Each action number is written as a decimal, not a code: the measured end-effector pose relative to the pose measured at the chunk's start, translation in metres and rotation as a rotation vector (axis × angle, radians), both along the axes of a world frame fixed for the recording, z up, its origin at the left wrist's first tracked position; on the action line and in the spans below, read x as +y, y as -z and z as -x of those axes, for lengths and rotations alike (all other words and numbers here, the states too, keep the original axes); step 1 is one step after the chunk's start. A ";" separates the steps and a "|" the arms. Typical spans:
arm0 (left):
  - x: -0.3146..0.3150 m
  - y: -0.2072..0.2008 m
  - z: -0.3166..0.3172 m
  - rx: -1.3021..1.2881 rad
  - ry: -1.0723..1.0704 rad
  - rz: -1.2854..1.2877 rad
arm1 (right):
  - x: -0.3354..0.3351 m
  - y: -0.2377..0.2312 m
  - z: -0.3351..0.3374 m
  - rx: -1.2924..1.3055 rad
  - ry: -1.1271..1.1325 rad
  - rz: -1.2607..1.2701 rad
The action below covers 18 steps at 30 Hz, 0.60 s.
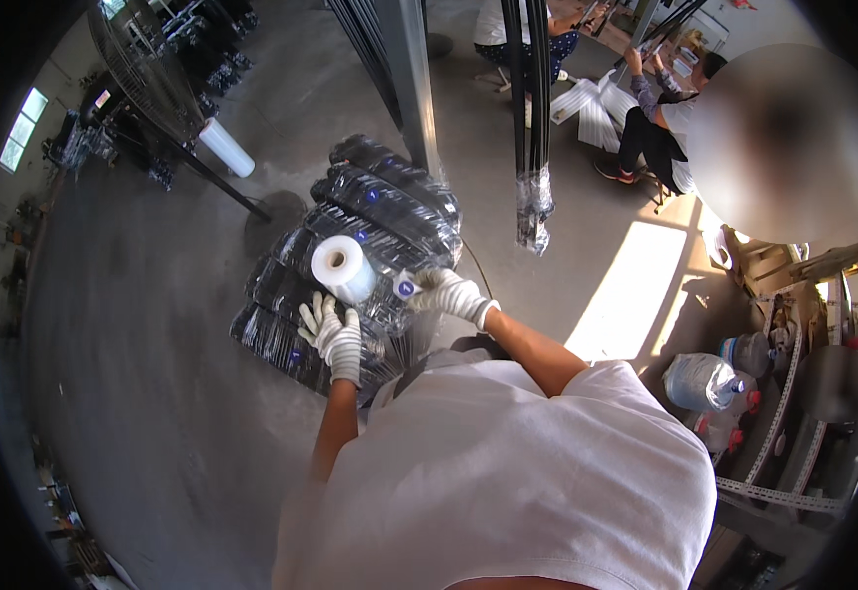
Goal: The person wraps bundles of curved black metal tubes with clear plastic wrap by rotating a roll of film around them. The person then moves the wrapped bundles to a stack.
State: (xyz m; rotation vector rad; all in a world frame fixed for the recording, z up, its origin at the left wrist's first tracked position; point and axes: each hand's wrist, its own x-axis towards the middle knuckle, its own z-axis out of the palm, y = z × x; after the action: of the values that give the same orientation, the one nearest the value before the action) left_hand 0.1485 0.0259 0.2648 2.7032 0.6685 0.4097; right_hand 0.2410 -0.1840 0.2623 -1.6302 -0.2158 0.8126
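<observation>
My left hand (pixel 333 339), in a striped white work glove, lies on the black bundles with its fingers spread, just below a roll of clear stretch film (pixel 343 267). That roll stands on end on top of the pile. The bundles (pixel 389 187) are dark, long pieces wrapped in shiny clear film, set side by side, and several carry small blue round marks. My right hand (pixel 451 297), also gloved, pinches a white label (pixel 406 287) with a blue round mark, held close above the nearer right bundles. Part of the pile's near side is hidden by my body.
A pedestal fan (pixel 144 59) stands at upper left, near another film roll (pixel 226 147). Upright black strips (pixel 532 118) with wrapped ends stand ahead, beside a grey post (pixel 411 88). Two people sit farther off. At right, a metal rack (pixel 793 413) stands near large water bottles (pixel 701 382).
</observation>
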 end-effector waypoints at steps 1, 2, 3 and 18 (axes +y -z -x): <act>-0.002 0.002 0.000 0.001 -0.024 -0.023 | 0.002 -0.017 0.003 -0.052 0.076 -0.005; -0.002 0.002 0.003 -0.003 -0.046 -0.053 | 0.006 -0.034 0.002 -0.098 0.086 -0.023; -0.004 0.003 0.003 -0.027 -0.030 -0.079 | 0.008 -0.029 -0.004 -0.198 0.130 -0.059; -0.012 -0.007 0.002 0.062 -0.107 -0.051 | 0.023 -0.023 -0.019 -1.164 0.071 0.358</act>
State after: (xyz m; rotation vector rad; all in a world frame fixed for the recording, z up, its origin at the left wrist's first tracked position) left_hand 0.1465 0.0141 0.2722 2.7459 0.8332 0.3752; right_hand 0.2604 -0.1613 0.2849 -2.2797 -0.8493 -0.2649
